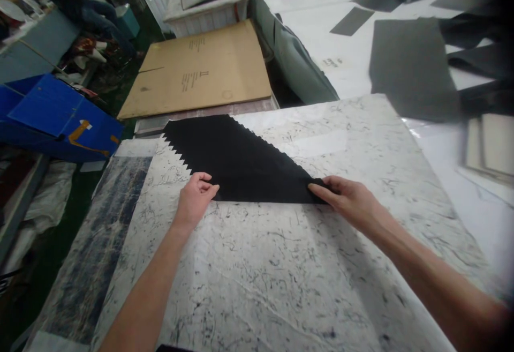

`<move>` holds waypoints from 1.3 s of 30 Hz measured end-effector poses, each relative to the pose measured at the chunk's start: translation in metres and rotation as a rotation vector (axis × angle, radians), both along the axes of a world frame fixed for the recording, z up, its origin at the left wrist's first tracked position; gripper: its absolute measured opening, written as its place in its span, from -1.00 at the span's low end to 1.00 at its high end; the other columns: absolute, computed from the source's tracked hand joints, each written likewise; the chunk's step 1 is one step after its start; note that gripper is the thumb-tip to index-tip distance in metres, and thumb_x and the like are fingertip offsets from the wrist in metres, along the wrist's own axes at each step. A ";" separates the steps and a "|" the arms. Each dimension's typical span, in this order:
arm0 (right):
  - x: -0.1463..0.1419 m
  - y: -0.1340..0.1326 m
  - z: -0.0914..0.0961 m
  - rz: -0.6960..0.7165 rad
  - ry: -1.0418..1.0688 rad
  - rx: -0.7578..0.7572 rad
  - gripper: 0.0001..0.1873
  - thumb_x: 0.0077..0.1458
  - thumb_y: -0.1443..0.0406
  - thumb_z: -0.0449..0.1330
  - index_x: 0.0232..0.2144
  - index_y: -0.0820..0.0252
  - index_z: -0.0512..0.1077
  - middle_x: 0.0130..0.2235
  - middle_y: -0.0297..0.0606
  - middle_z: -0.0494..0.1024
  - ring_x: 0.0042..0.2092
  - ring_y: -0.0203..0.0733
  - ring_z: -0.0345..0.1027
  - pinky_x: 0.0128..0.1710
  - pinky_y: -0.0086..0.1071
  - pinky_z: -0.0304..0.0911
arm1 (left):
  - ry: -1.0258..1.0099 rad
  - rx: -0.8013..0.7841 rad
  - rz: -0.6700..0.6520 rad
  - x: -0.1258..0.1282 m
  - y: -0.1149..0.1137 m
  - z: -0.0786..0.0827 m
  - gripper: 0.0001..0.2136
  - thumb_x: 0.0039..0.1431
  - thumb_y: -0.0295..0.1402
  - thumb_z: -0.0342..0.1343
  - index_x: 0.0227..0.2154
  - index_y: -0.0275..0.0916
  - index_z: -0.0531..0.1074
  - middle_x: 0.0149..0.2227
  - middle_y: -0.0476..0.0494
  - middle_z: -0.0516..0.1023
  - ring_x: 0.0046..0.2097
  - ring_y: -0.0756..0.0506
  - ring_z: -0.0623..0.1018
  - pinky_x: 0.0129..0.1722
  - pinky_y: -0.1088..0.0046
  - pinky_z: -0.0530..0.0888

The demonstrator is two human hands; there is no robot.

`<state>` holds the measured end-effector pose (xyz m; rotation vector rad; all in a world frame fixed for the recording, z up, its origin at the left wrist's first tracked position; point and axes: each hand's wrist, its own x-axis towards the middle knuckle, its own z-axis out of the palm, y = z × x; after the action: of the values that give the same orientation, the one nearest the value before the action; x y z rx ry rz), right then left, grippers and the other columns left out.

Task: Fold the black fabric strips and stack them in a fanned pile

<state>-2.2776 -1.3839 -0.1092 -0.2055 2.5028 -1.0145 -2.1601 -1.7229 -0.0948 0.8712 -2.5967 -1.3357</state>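
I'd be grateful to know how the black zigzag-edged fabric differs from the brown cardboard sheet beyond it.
The black fabric is dark with zigzag edges, while the brown cardboard sheet is pale with straight edges. The fabric lies under the right hand on the marbled sheet; the cardboard lies farther off, untouched. Both lie flat.

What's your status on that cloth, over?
Left hand at near edge, right hand pinching near corner. Black pinked cloth flat on marbled sheet. Cardboard sheet beyond far edge.

pinked black cloth (236, 162), left hand (195, 199), right hand (347, 199)
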 end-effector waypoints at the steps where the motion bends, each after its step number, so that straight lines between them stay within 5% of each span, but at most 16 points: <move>1: -0.002 -0.002 -0.004 -0.001 0.049 0.031 -0.52 0.11 -0.14 0.15 -0.34 0.14 0.51 -0.51 -0.31 0.48 -0.45 -0.18 0.31 -0.44 -0.33 0.13 | -0.003 -0.067 0.001 -0.002 -0.002 -0.001 -0.68 0.04 -0.21 0.28 -0.17 -0.17 0.38 -0.42 0.01 0.59 -0.42 -0.03 0.53 -0.33 0.45 0.41; 5: -0.005 -0.007 -0.012 -0.002 0.186 0.137 -0.59 0.12 -0.07 0.13 -0.34 0.11 0.51 -0.47 -0.29 0.52 -0.43 -0.15 0.35 -0.42 -0.31 0.13 | -0.044 -0.218 0.009 -0.006 -0.006 -0.008 -0.68 0.05 -0.24 0.26 -0.15 -0.14 0.36 -0.42 0.02 0.60 -0.39 -0.05 0.56 -0.27 0.41 0.40; 17: -0.014 -0.017 -0.013 -0.066 0.188 0.303 -0.66 0.11 -0.01 0.12 -0.41 0.08 0.50 -0.47 -0.28 0.53 -0.41 -0.12 0.36 -0.43 -0.32 0.09 | -0.080 -0.218 0.048 -0.008 -0.009 -0.019 -0.65 0.02 -0.16 0.27 -0.16 -0.15 0.38 -0.44 0.03 0.60 -0.39 -0.08 0.57 -0.29 0.40 0.38; 39: -0.022 -0.021 0.000 -0.094 0.132 0.328 -0.76 0.07 0.09 0.17 -0.43 0.11 0.47 -0.43 -0.24 0.54 -0.39 -0.17 0.34 -0.41 -0.33 0.06 | -0.248 -0.446 -0.039 -0.010 -0.014 -0.019 -0.62 0.04 -0.01 0.22 -0.18 -0.11 0.36 -0.47 0.05 0.52 -0.39 -0.12 0.54 -0.33 0.40 0.34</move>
<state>-2.3001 -1.4050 -0.1094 -0.0571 2.7756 -0.6266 -2.1704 -1.7369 -0.1136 0.9547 -2.9334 -0.6361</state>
